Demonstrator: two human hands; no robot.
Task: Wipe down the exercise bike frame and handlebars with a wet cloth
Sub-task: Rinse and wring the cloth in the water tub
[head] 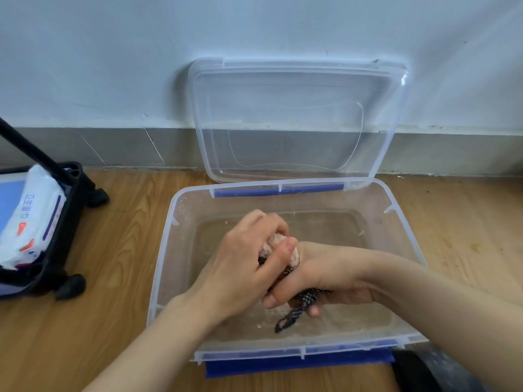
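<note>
The cloth (294, 315) was seen twisted into a tight rope and held low inside a clear plastic tub (167, 250), just above shallow, slightly cloudy water (339, 236). Its upper end was bunched into a pale pinkish, speckled lump, while its lower end was dark with a small white check pattern and hung down as a thin, wet-looking tail towards the water. Both ends were gripped firmly: the left hand (240, 267) was curled round the pinkish upper part, thumb laid across it, and the right hand (328, 278) was wrapped round the dark part directly below, the two hands touching. The tub was set on a wooden floor (113, 278), with blue clips (277, 190) seen at its far and near edges, and its transparent lid (297, 117) was propped upright against the pale wall (113, 66) behind. To the left, a white soft packet (31, 216) was stowed in a black wheeled cart (70, 222); blue Chinese characters and red marks were printed on it, but they could not be read with certainty.
</note>
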